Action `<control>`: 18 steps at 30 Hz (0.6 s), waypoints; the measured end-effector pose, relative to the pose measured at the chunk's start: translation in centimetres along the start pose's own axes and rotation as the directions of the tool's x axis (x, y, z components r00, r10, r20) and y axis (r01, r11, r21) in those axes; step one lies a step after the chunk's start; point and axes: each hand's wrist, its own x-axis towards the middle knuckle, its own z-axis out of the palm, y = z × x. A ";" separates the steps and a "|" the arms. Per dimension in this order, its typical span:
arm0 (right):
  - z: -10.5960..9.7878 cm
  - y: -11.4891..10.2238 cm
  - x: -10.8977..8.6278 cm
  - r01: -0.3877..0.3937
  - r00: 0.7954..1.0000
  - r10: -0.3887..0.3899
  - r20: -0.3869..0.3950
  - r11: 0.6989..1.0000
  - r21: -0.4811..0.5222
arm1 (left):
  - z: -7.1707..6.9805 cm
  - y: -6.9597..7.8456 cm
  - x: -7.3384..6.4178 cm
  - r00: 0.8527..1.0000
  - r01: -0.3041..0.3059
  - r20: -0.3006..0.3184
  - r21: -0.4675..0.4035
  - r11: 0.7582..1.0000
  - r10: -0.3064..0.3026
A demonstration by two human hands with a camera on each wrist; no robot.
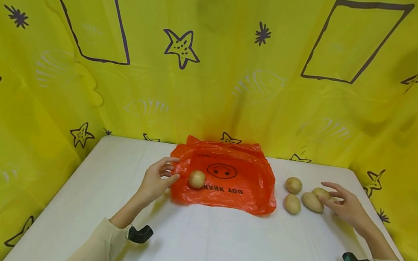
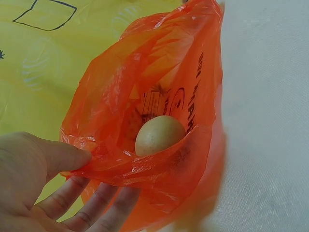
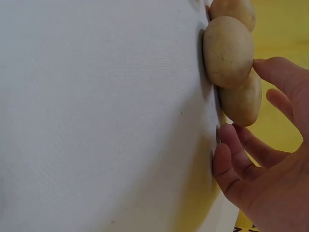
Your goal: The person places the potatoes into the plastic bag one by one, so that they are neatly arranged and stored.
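My left hand [image 1: 154, 181] pinches the left edge of a red plastic bag [image 1: 224, 200]. In the left wrist view the thumb lies over the rim and the fingers [image 2: 96, 203] are behind the film. The bag's mouth gapes, and one potato [image 2: 160, 136] sits inside, near the held edge. My right hand [image 1: 346, 206] is at the potatoes on the right, fingers spread and loosely bent. In the right wrist view the thumb tip is right at one potato [image 3: 228, 52]; another potato [image 3: 241, 102] lies behind it, above the lower fingers.
Two more potatoes, one upper [image 1: 293, 185] and one lower [image 1: 292, 204], lie between the bag and the right-hand group. The white table [image 1: 196, 241] backs onto a yellow patterned curtain [image 1: 213, 96], which also encloses both sides. A dark device [image 1: 140, 234] is worn on each wrist.
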 end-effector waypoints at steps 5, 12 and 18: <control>-0.1 0.2 0.3 -0.017 0.999 0.017 0.032 1.000 0.006 | 0.0 0.0 -0.1 1.000 -0.006 0.001 -0.002 1.000 0.006; -0.2 0.3 0.4 -0.017 0.999 0.017 0.045 1.000 0.000 | 0.1 0.1 -0.1 1.000 -0.011 -0.007 0.002 1.000 0.011; -0.4 0.5 0.5 -0.025 0.998 0.026 0.060 1.000 -0.011 | 0.1 0.2 -0.1 1.000 -0.006 -0.001 0.002 1.000 0.006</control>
